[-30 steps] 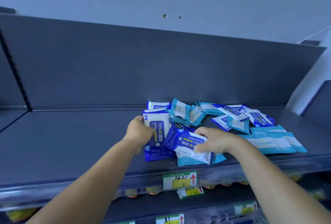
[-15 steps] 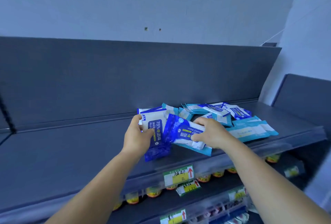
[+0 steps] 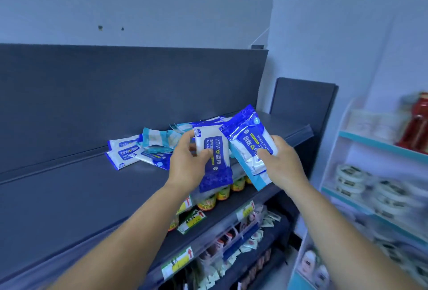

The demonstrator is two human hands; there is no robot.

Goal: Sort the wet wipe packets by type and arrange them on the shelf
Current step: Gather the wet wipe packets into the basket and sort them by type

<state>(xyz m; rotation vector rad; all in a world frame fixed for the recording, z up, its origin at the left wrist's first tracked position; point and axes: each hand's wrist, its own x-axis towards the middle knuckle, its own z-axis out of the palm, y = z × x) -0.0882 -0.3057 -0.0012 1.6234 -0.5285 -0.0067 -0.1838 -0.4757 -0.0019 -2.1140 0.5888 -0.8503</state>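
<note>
Early going, I judge — my left hand [image 3: 188, 164] grips one dark-blue alcohol packet [image 3: 214, 162], my right hand [image 3: 281, 164] grips another [image 3: 249, 138], both lifted off the shelf [image 3: 69, 192]. The unsorted pile [image 3: 148, 148] lies at ten o'clock — nothing arranged yet.

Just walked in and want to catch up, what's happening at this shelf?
A person is sorting wet wipe packets. The left hand grips a dark blue 75% alcohol packet, the right hand holds another blue packet, both lifted above the grey shelf. A mixed pile of packets lies unsorted there.
</note>
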